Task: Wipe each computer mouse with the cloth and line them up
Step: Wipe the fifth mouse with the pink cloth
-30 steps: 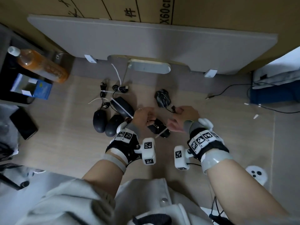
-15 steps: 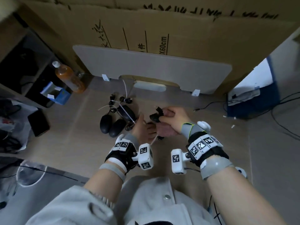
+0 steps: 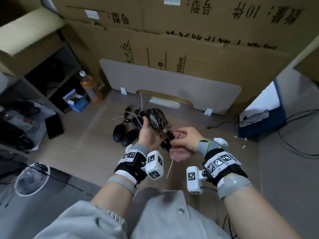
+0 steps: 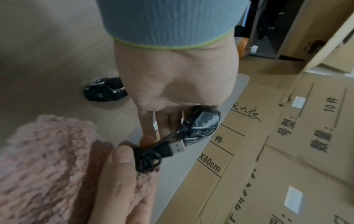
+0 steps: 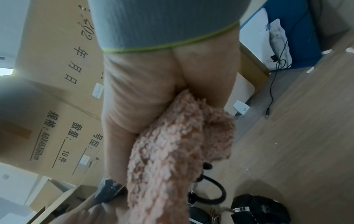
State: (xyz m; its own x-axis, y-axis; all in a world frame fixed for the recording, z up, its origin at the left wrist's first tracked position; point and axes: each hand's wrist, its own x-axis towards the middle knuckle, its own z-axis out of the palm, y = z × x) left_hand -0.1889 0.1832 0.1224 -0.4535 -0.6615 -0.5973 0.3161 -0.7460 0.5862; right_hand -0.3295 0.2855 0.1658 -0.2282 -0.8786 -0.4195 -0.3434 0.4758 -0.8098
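Observation:
My left hand [image 3: 149,130] grips a black patterned mouse [image 3: 156,118], raised above the floor; the left wrist view shows it [image 4: 201,125] past my fingers, with its USB plug [image 4: 176,147] and coiled cable [image 4: 147,160] hanging. A fluffy pink cloth [image 3: 179,150] is bunched in my right hand [image 3: 183,137], whose thumb [image 4: 118,174] presses the coil against the cloth [image 4: 47,166]. Two plain black mice [image 3: 118,133] [image 3: 129,138] lie side by side on the floor to the left. Another black mouse [image 4: 104,89] lies on the floor under my hands.
A grey board [image 3: 172,83] leans on stacked cardboard boxes behind. An orange bottle [image 3: 91,88], a blue box [image 3: 77,102] and a black phone [image 3: 54,125] sit at the left. A blue-and-white item [image 3: 259,121] and loose cables lie at the right.
The patterned mouse left the floor in my right hand and now sits raised in my left hand. My right hand holds the cloth beside its cable. The head view has tilted up.

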